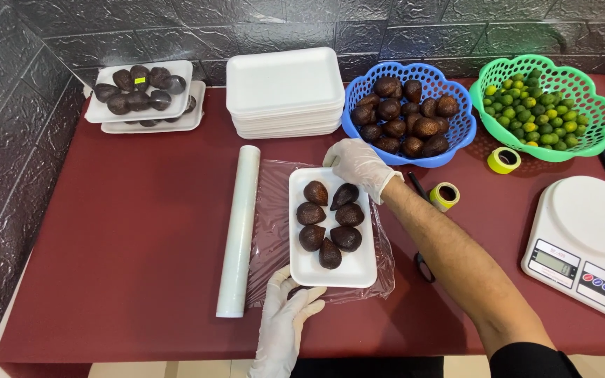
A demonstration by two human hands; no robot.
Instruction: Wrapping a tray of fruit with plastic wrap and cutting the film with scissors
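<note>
A white foam tray (358, 269) holding several dark brown scaly fruits (330, 220) lies on a sheet of clear cling film (271, 210) pulled out from its roll (239, 231). My left hand (285, 325), in a white glove, touches the tray's near left corner and the film beneath it. My gloved right hand (358, 166) rests on the tray's far right corner, fingers curled over the rim.
On the dark red table: a stack of empty foam trays (285, 91), two wrapped trays of fruit (141, 98) at far left, a blue basket of brown fruit (407, 115), a green basket of small limes (540, 108), two yellow tape rolls (504, 160), a white kitchen scale (586, 238), a pen (418, 185).
</note>
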